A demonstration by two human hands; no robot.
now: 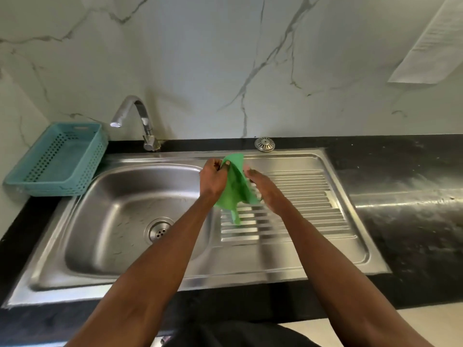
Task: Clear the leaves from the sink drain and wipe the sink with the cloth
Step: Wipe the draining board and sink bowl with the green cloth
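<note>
A green cloth (236, 189) hangs in the air above the ribbed drainboard (300, 204), just right of the steel sink basin (105, 216). My left hand (214, 179) pinches its upper left edge. My right hand (263, 189) holds its right side. The cloth's lower corner dangles over the drainboard ribs. The round drain (159, 231) in the basin floor shows bare metal holes with no leaves on it. Faint streaks mark the basin floor.
A curved chrome tap (140, 116) stands behind the basin. A teal perforated basket (57, 159) sits on the counter at the left. A round metal strainer cap (264, 144) lies on the black counter (413, 196) behind the drainboard. Marble wall behind.
</note>
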